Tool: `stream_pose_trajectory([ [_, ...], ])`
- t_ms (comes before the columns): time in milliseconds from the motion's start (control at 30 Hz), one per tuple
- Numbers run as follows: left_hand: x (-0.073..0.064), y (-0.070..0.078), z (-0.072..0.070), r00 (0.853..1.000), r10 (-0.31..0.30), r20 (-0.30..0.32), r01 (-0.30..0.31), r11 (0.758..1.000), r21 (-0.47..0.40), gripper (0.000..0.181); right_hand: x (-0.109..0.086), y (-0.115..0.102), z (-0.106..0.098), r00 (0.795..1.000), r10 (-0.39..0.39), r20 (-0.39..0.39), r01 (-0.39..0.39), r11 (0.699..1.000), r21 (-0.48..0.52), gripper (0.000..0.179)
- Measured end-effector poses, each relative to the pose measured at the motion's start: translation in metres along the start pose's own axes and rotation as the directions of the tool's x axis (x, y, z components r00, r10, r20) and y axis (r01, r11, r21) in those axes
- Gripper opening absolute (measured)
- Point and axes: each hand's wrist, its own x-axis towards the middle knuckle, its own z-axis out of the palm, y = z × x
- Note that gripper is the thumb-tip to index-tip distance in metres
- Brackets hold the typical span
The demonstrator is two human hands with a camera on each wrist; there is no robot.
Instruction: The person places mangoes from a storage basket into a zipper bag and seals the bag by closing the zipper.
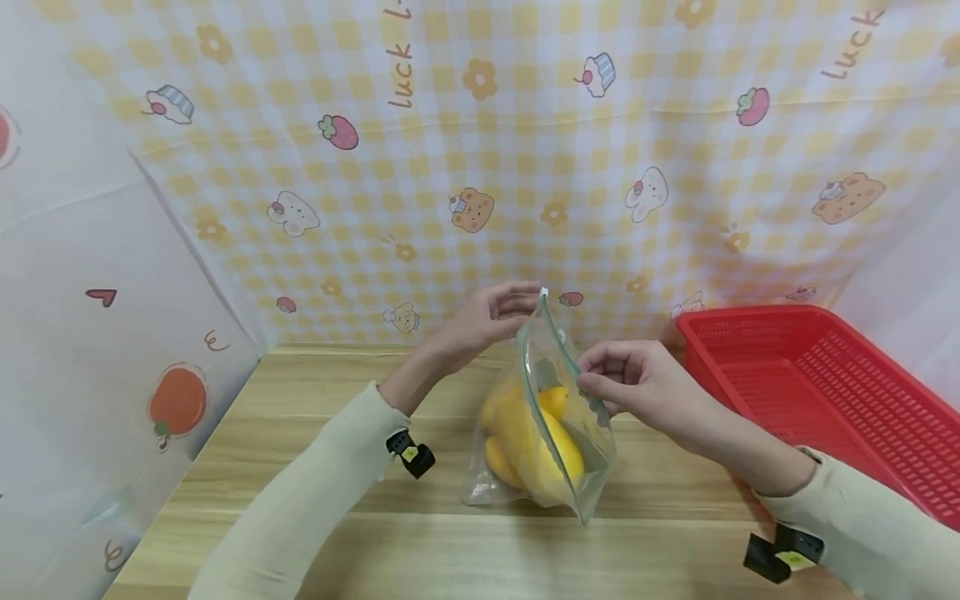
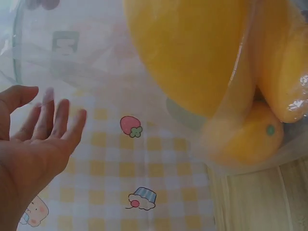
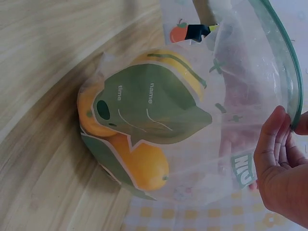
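A clear zip bag (image 1: 534, 358) with a green zip edge and a white slider (image 1: 543, 292) stands on the wooden table, its mouth spread apart. Yellow fruit (image 1: 558, 454) fills its lower part, and the left wrist view shows a small orange fruit (image 2: 250, 137) low in it. My right hand (image 1: 645, 387) pinches the bag's right rim between thumb and fingers, as the right wrist view confirms. Beside the far upper corner is my left hand (image 1: 491, 315), fingers spread and slightly bent; in the left wrist view that hand (image 2: 41, 139) grips nothing. Green print (image 3: 159, 103) hides some of the fruit.
A red plastic basket (image 1: 765, 315) stands to the right, beside my right forearm. The wooden table (image 1: 420, 550) runs back to a yellow checked cloth (image 1: 420, 167) hanging behind it. White printed sheeting (image 1: 67, 350) hangs on the left.
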Motion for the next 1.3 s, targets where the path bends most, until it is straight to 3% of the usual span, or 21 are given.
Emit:
stream_pose_trajectory([
  [233, -0.006, -0.007, 0.002, 0.994, 0.029, -0.101, -0.023, 0.998, 0.058, 0.019, -0.005, -0.001, 0.0, 0.998, 0.02, 0.056, -0.017, 0.998, -0.055, 0.014],
  [400, -0.012, -0.008, -0.003, 0.989, 0.054, -0.139, -0.046, 0.997, 0.057, 0.014, -0.017, 0.003, -0.003, 0.992, 0.066, 0.106, -0.059, 0.996, -0.063, 0.015],
  [600, -0.021, -0.005, -0.011, 0.98, 0.033, -0.197, -0.018, 0.997, 0.076, 0.016, -0.032, 0.01, -0.009, 0.984, 0.099, 0.151, -0.088, 0.993, -0.076, 0.014],
  [900, -0.039, 0.0, -0.025, 0.967, 0.014, -0.253, -0.024, 0.999, -0.037, 0.017, -0.039, 0.022, -0.02, 0.958, 0.211, 0.193, -0.203, 0.977, -0.058, 0.01],
  [1067, -0.05, 0.005, -0.032, 0.964, 0.005, -0.266, -0.008, 1.0, -0.012, 0.015, -0.033, 0.029, -0.042, 0.947, 0.283, 0.154, -0.272, 0.958, -0.087, 0.009],
  [1300, -0.065, 0.014, -0.031, 0.973, -0.022, -0.23, 0.026, 0.999, 0.018, 0.011, -0.019, 0.033, -0.089, 0.967, 0.251, 0.038, -0.242, 0.957, -0.161, 0.017],
])
